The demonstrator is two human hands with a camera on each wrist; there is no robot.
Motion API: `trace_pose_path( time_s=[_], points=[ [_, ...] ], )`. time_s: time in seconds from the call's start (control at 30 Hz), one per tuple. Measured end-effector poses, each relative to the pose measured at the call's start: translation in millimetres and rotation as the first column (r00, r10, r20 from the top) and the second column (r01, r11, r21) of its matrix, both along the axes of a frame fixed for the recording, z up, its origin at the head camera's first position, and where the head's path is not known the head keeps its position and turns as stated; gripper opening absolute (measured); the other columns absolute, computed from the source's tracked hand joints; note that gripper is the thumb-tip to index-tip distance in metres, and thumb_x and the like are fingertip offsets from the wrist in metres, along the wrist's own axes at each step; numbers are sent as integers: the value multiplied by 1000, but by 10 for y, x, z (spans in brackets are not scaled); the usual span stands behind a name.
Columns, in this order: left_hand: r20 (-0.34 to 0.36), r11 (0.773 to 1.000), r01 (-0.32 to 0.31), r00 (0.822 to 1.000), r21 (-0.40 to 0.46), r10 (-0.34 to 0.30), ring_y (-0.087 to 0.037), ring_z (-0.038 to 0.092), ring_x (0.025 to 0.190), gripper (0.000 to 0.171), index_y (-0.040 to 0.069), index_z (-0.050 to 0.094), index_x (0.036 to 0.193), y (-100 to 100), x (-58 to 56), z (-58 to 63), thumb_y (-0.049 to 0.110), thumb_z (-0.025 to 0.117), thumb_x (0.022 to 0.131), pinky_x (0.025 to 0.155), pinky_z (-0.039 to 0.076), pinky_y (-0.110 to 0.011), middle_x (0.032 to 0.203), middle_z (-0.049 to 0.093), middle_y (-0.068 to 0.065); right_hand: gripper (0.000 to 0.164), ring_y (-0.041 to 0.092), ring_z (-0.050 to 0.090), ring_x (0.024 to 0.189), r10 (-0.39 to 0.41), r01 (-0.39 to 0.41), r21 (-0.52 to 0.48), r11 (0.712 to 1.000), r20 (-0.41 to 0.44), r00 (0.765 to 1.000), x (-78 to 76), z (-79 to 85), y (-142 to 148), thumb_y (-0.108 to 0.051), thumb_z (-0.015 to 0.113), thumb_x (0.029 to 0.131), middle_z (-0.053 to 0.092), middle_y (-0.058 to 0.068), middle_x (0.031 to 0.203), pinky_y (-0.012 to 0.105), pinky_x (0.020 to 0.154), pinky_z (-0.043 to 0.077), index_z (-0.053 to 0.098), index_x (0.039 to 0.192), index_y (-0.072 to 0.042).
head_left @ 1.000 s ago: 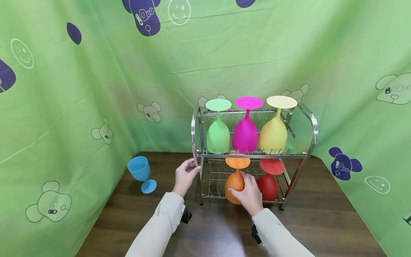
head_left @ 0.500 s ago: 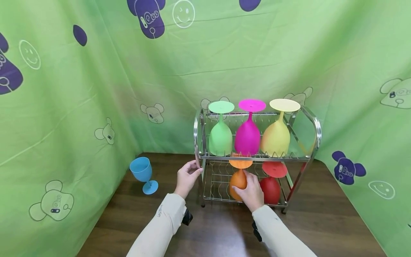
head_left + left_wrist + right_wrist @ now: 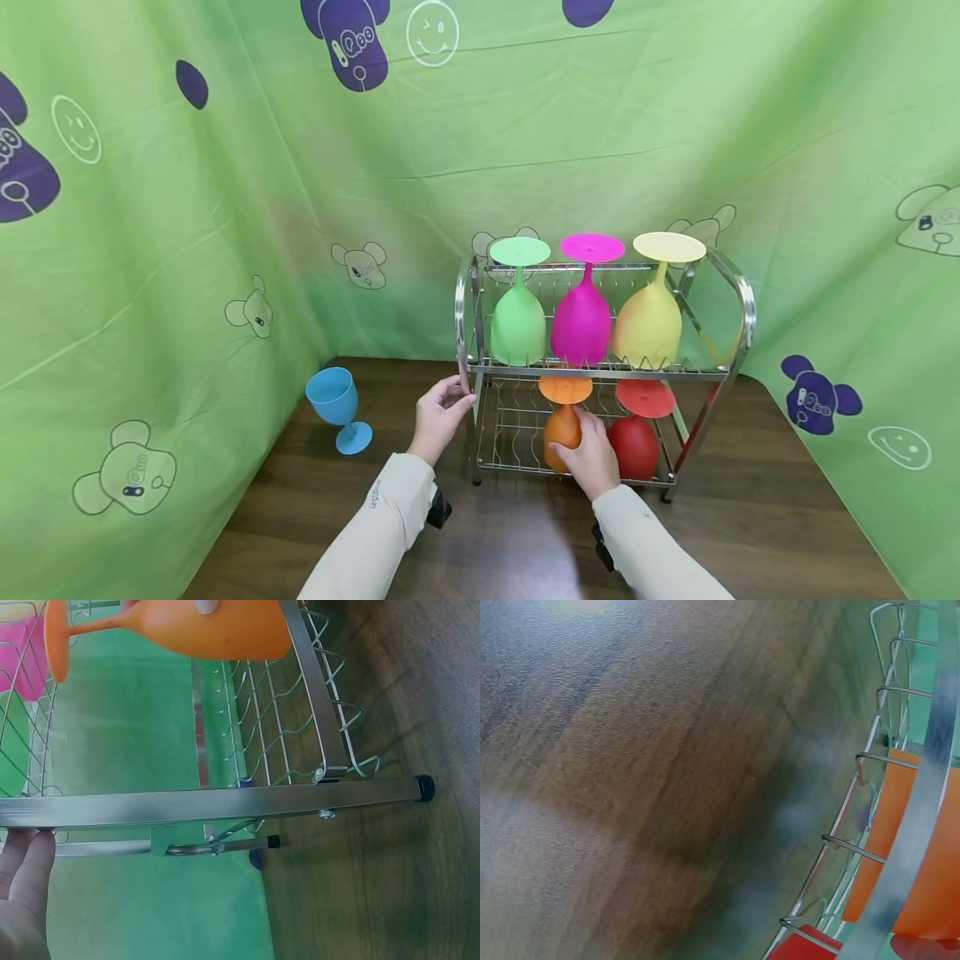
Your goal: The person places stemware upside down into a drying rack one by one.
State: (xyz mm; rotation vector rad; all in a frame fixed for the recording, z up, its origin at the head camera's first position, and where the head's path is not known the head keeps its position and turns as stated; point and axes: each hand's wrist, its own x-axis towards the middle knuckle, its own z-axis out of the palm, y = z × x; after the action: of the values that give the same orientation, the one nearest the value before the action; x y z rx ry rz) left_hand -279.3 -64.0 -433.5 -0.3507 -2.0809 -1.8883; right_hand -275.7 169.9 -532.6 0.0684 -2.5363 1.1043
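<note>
An orange plastic goblet is upside down at the lower shelf of a two-tier metal rack. My right hand grips its bowl, thumb on the left side and fingers on the right. In the right wrist view the orange bowl shows behind the rack's flat front bar. My left hand holds the rack's front left post, fingertips touching the metal post in the left wrist view. Close to the right hand, a red goblet stands upside down on the same shelf.
Inverted green, magenta and yellow goblets stand on the upper shelf. A blue goblet is on the wooden table to the left. Green patterned cloth hangs behind and at both sides.
The orange goblet has moved back into the lower shelf and slightly right with my right hand. My left hand stays on the post. The whole head view has shifted slightly.
</note>
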Motion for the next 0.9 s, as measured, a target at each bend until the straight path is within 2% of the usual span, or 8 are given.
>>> trace_pose_path(
  time_s=[0.1,0.47,0.7,0.9],
  points=[
    [-10,1000,1,1000,-15,-1,-47,64,86,25,-21,56,105,10,88,111,-12,64,83,71,49,-15,93,63,-35,70,43,48,112,7,-6,-6,1000,11,1000,8,-21,4,-9,79,75,47,29,128,58,85,47,45,134,9],
    [-15,1000,8,1000,-6,-8,-47,63,89,26,-21,57,105,0,80,72,-13,65,82,72,48,-15,96,62,-37,70,43,52,107,0,2,-59,998,39,999,29,-100,8,-9,79,75,49,28,123,58,86,46,43,132,8],
    [-13,999,10,1000,-33,-10,-40,65,85,24,-19,59,105,-6,84,48,-11,65,83,72,49,-17,96,63,-35,73,42,53,106,-10,11,-26,1000,41,999,55,-145,36,-12,79,76,51,28,124,57,87,46,41,135,7],
    [-32,999,3,999,-33,-4,-43,64,86,24,-19,59,104,-4,78,61,-11,65,83,71,50,-17,96,64,-35,73,43,52,108,0,1,-14,1000,24,1000,47,-140,68,-12,77,78,50,29,126,58,89,45,39,137,7]
  ],
)
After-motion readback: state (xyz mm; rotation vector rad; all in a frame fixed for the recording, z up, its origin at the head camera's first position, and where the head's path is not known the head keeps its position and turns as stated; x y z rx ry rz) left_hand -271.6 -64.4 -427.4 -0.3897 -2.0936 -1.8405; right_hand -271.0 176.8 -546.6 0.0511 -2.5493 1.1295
